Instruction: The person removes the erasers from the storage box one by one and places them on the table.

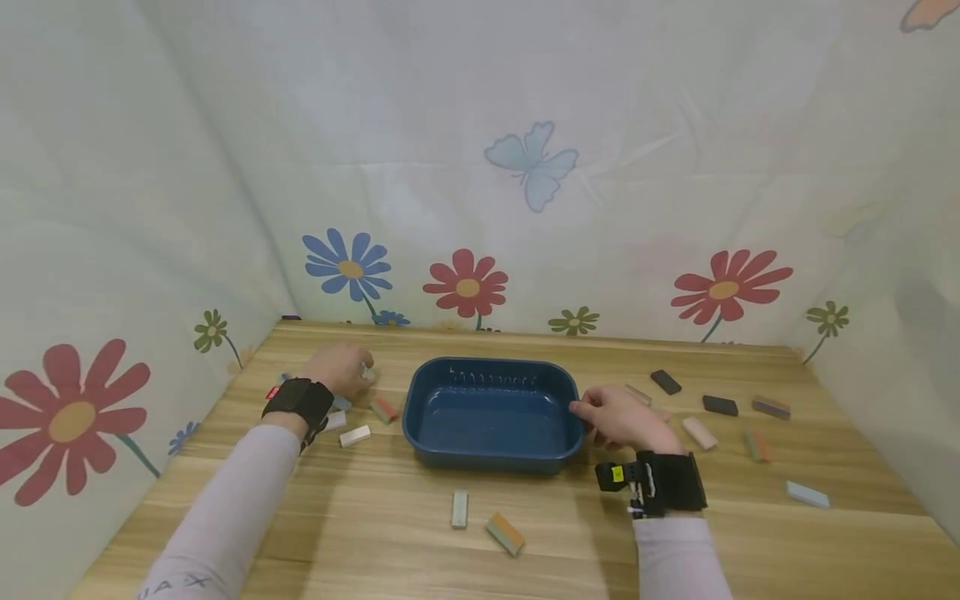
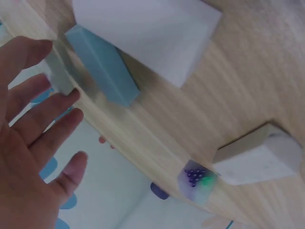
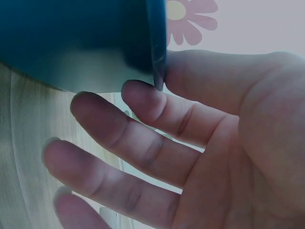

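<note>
A dark blue rectangular basin [image 1: 491,461] stands on the wooden table. My right hand [image 1: 622,417] pinches its right rim between thumb and index finger; in the right wrist view the other fingers [image 3: 126,181] spread below the rim. My left hand [image 1: 339,369] is at the table's far left, its thumb and fingertips on a small pale block [image 2: 58,71]. Near that hand lie a light blue block [image 2: 102,67], a large-looking white block [image 2: 147,36] and a greyish-white block [image 2: 259,157]. Between left hand and basin is a red-and-green block [image 1: 384,409].
A white block [image 1: 355,436] lies left of the basin. In front are a pale block [image 1: 460,509] and an orange-and-green block [image 1: 506,533]. Several more blocks, including a black block [image 1: 720,406] and a light blue block [image 1: 807,494], lie at right. Flowered curtain [image 1: 630,208] encloses the table.
</note>
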### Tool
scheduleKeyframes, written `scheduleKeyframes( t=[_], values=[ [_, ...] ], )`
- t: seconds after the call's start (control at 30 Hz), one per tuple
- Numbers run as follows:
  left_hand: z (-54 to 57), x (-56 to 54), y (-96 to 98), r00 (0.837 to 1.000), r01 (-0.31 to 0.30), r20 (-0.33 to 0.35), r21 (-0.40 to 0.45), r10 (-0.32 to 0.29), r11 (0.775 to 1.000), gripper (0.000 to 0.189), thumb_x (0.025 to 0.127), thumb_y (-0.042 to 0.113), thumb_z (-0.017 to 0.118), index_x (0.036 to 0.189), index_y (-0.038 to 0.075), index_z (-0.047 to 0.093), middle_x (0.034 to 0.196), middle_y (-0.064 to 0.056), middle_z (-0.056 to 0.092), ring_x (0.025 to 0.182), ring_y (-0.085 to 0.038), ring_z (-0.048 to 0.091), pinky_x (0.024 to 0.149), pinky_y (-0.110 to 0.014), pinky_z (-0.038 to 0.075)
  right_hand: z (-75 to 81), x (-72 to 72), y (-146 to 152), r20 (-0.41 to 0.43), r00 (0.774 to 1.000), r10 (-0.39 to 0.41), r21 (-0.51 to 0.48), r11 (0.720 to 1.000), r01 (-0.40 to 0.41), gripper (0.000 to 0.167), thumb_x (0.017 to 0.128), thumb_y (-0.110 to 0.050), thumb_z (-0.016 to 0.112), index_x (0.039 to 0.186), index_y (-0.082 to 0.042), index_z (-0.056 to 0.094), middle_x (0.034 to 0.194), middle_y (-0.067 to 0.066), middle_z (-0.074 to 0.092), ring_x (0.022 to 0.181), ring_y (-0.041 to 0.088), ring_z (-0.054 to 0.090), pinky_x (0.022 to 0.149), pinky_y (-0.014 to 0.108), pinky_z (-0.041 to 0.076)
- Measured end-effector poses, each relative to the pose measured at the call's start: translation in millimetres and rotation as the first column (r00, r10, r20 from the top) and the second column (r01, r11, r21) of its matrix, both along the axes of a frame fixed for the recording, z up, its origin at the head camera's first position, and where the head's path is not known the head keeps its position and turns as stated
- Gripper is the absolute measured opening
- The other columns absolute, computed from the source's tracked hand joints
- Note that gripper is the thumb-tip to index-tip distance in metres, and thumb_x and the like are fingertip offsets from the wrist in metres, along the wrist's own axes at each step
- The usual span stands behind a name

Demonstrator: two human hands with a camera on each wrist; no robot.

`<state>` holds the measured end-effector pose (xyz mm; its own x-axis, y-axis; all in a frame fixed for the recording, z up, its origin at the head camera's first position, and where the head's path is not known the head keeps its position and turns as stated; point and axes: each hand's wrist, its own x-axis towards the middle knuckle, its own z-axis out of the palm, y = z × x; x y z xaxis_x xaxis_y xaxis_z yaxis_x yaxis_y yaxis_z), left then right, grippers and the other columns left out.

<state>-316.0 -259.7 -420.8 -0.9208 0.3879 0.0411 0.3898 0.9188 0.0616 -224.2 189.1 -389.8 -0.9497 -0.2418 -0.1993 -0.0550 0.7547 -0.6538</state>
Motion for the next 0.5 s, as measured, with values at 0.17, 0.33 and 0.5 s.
scheduleKeyframes(
  t=[0.17,0.33,0.5],
  values=[
    [2.1,2.6,-2.7,0.998,-0.037,0.049,-0.025,0.038,0.999,0.036,0.077,0.017,0.068,0.11,0.004,0.072,0.109,-0.016,0.069,0.101,-0.039,0.063,0.086,-0.052,0.047,-1.7,-1.2,0.1,0.004,1.0,-0.005,-0.028,1.0,0.005,0.027,0.101,-0.027,0.054,0.086,-0.006,0.058,0.076,0.01,0.063,0.067,0.024,0.063,0.061,0.038,0.051],
    [6.3,7.3,1.0,0.997,-0.031,0.069,-0.028,0.033,0.999,0.033,0.082,0.017,0.07,0.112,0.003,0.071,0.112,-0.018,0.068,0.106,-0.041,0.061,0.089,-0.053,0.046,-1.6,-1.8,0.3,-0.007,1.0,-0.005,-0.01,1.0,0.005,0.027,0.101,-0.027,0.054,0.085,-0.006,0.059,0.076,0.009,0.063,0.067,0.023,0.063,0.062,0.038,0.049],
    [7.1,13.4,-0.7,0.984,-0.095,0.145,-0.033,0.099,0.995,0.052,0.088,0.03,0.064,0.134,0.005,0.057,0.131,-0.025,0.055,0.124,-0.044,0.047,0.1,-0.065,0.03,-1.9,-1.7,-1.8,-0.011,1.0,0.002,-0.007,1.0,-0.003,0.028,0.101,-0.028,0.054,0.084,-0.006,0.058,0.075,0.009,0.063,0.065,0.023,0.063,0.061,0.038,0.049]
  ],
)
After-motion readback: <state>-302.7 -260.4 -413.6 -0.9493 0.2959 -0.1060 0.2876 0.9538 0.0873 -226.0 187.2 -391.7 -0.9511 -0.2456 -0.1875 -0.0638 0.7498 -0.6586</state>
